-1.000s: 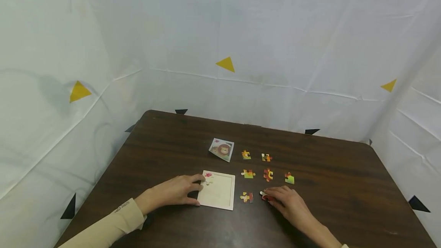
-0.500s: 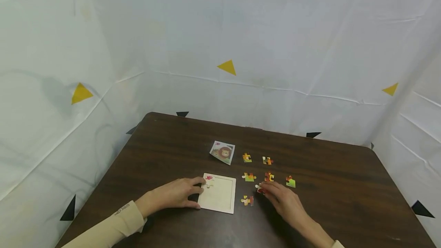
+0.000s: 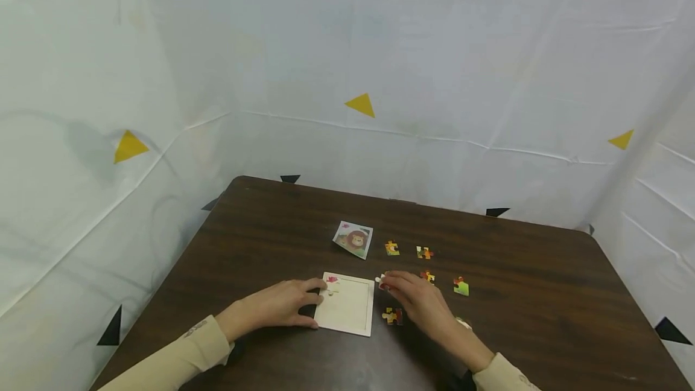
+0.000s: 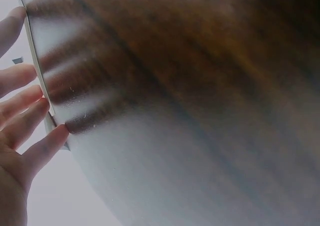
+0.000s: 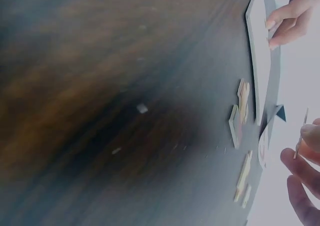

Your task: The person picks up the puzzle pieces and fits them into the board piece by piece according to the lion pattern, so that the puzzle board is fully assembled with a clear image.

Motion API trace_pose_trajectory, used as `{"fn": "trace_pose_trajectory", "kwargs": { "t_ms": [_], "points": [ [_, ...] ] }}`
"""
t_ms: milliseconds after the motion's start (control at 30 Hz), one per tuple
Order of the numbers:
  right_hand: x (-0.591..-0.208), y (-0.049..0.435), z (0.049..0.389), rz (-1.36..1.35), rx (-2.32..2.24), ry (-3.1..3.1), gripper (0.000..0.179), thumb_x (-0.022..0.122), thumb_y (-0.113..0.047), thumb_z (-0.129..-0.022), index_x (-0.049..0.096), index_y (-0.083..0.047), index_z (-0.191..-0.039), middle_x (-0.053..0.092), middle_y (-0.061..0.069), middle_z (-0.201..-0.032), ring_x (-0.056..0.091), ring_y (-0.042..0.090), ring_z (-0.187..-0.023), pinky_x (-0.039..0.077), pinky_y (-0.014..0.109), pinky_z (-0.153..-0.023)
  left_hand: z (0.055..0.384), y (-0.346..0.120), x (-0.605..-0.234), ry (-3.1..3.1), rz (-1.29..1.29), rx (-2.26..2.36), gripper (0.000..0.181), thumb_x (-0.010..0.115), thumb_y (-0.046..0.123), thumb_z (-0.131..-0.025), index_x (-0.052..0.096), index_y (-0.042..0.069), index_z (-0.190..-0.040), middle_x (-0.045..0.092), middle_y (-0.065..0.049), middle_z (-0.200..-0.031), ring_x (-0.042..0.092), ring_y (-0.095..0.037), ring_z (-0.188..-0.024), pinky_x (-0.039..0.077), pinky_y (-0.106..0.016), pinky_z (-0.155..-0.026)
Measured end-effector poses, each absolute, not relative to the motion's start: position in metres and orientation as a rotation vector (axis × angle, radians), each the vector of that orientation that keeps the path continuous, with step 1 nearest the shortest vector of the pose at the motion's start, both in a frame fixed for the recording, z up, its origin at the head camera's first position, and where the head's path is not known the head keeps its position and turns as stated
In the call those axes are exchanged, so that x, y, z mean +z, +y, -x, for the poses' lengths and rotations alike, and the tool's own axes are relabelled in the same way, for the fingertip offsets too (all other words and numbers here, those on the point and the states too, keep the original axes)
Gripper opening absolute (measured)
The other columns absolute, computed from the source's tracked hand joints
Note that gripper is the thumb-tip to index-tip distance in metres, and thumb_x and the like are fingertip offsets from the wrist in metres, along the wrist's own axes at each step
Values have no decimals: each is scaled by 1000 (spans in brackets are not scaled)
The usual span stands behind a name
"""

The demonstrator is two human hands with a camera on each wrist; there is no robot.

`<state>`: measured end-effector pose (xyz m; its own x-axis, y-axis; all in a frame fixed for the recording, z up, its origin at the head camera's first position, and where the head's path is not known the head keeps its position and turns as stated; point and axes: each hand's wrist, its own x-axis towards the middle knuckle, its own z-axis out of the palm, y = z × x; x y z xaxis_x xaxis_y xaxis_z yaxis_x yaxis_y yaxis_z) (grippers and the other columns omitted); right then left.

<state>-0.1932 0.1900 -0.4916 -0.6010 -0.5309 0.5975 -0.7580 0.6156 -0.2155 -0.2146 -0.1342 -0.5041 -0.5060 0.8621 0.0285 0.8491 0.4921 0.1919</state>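
Note:
In the head view my left hand [image 3: 279,305] rests its spread fingers on the left edge of a square, pale puzzle tray [image 3: 347,312]. The left wrist view shows those fingers fairly straight along its rim. A puzzle piece with a pink figure [image 3: 332,280] lies in the tray's upper left corner. Just right of the tray, my right hand [image 3: 426,305] pinches a puzzle piece [image 3: 382,282] between thumb and fingers. In the right wrist view this piece [image 5: 301,133] is seen edge-on, raised off the table. My fingers hide most of its picture.
Loose puzzle pieces lie right of the tray: one [image 3: 392,317] near its lower right, others [image 3: 392,248] [image 3: 425,253] farther back, and a green-red piece [image 3: 461,286] beyond my right hand. A lion picture card [image 3: 354,240] lies behind the tray on the brown table [image 3: 282,222].
My right hand has lifted a puzzle piece from the table and carried it left and away from me, towards the tray's right edge. My left hand has stayed on the tray.

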Motion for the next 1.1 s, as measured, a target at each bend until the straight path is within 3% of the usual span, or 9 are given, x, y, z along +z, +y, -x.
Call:
{"fn": "trace_pose_trajectory", "kwargs": {
  "t_ms": [767, 1100],
  "points": [
    [-503, 138, 212, -1146, 530, -2465, 22, 75, 1, -81, 72, -12, -99, 68, 8, -109, 67, 20, -91, 56, 35, -69, 216, -134, -504, 2644, -1515, 295, 44, 63, 49, -89, 66, 14, -116, 49, -4, -134, 61, -13, -101, 52, -27, -84],
    [-507, 126, 212, -1148, 441, -2548, 19, 73, -6, -84, 74, -17, -99, 68, 2, -111, 63, 18, -94, 46, 30, -63, 215, -134, -504, 2642, -1526, 296, 44, 63, 49, -89, 66, 14, -115, 49, -4, -134, 61, -13, -102, 52, -27, -83]
  ]
}}
